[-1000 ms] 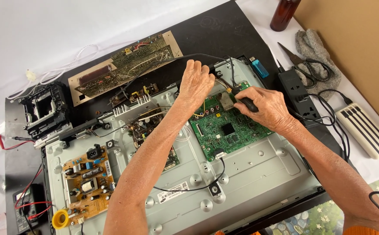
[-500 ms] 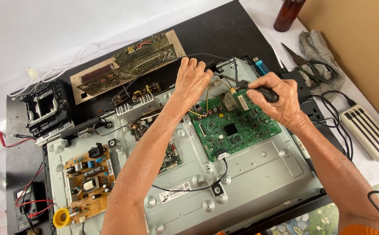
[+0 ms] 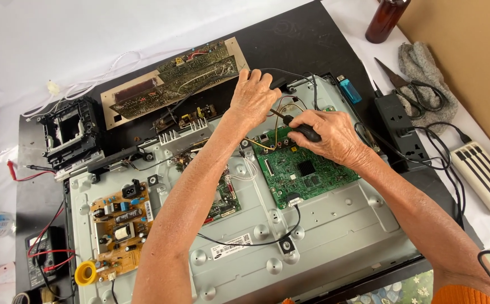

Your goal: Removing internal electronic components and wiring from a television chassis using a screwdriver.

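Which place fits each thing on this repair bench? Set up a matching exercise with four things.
Things:
1. green circuit board
2. scissors
3. yellow solder roll
4. brown bottle

Places:
A. top edge, right of centre
B. under the right hand
C. on the grey cloth
D. bottom left of the metal panel

Pairs: 1-B, 2-C, 3-D, 4-A

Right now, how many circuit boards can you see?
4, maybe more hidden under the arms: the green board below the right hand, the tan board at the panel's left, a dark board beside the left forearm, and the brown board behind the left hand.
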